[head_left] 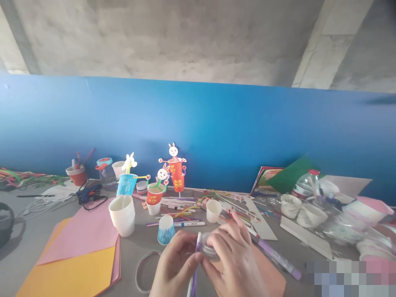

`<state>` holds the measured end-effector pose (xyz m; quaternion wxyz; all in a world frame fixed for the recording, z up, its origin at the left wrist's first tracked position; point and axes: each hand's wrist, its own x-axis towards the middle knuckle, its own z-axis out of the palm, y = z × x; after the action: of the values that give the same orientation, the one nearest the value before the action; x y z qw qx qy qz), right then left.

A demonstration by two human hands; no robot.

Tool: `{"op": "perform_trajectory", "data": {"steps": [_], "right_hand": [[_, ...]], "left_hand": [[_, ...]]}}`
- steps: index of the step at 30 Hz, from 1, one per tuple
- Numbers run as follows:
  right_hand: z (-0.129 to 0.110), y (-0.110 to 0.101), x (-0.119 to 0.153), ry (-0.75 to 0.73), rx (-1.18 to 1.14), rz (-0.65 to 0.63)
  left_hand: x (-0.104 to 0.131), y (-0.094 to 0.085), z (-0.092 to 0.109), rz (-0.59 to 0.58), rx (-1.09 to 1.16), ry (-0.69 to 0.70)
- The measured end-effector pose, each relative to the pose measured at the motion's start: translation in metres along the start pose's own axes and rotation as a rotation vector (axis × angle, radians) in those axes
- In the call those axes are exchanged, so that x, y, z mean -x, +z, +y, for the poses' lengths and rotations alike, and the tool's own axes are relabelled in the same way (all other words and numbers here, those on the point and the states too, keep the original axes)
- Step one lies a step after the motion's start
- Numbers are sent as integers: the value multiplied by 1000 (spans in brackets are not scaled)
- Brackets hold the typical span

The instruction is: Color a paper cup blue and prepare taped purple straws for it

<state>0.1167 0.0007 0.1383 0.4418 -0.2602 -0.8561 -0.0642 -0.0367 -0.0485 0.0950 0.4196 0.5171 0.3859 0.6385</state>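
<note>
Near the front middle of the table, my left hand (176, 262) pinches a thin white-and-purple stick (194, 282) that stands nearly upright. Close beside it, my right hand (233, 258) has its fingers closed on a round, clear thing that looks like a roll of clear tape (208, 248). The roll touches or almost touches the stick; my fingers partly cover both. Just beyond my left hand stands an upside-down paper cup coloured blue (166, 230). A white paper cup (213, 211) is behind my right hand. Left of my hands lies a pale ring (142, 272).
Rabbit-headed cup figures (177, 175) stand at the back, one in stacked white cups (123, 216). Pink and yellow paper (77, 270) lies left. A purple marker (280, 260) is right, near cluttered cups and a plastic bottle (305, 185). A blue partition (216, 132) rises behind.
</note>
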Motion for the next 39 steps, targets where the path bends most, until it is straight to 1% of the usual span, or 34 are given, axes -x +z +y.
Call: {"op": "perform_trajectory", "data": {"steps": [3, 7, 11, 13, 16, 19, 21, 22, 24, 26, 28, 30, 34, 37, 39], "right_hand": [[-1, 2, -1, 3, 8, 16], [1, 2, -2, -9, 3, -3], [1, 0, -2, -24, -27, -34], [1, -1, -1, -38, -29, -43], [0, -2, -1, -45, -21, -39], [2, -3, -2, -33, -40, -46], [3, -5, -2, -21, -50, -62], [3, -5, -2, -15, -47, -73], [4, -6, -2, -10, -25, -83], [4, -5, -1, -13, 0, -79], [4, -3, 0, -26, 14, -66], [3, -2, 0, -36, 18, -55], [2, -1, 0, -33, 23, -40], [2, 0, -1, -41, 31, -38], [2, 0, -2, -49, 35, -27]], "left_hand": [[-3, -1, 6, -3, -83, 7], [-6, -2, 10, 33, -255, 65], [-7, -4, 10, 77, -339, 102], [-7, -4, 10, 79, -328, 100], [-7, -4, 8, 58, -236, 86], [-7, -6, 7, 32, -168, -10], [-7, -6, 7, 28, -172, -66], [-7, -6, 6, 39, -191, -64], [-7, -5, 6, 72, -261, -6], [-7, -3, 5, 107, -328, 62], [-7, -3, 3, 119, -354, 92], [-8, -3, 0, 107, -308, 68], [-7, -5, -8, 95, -143, -43], [-7, -5, -8, 110, -149, -57], [-8, -4, -4, 96, -162, -50]]}}
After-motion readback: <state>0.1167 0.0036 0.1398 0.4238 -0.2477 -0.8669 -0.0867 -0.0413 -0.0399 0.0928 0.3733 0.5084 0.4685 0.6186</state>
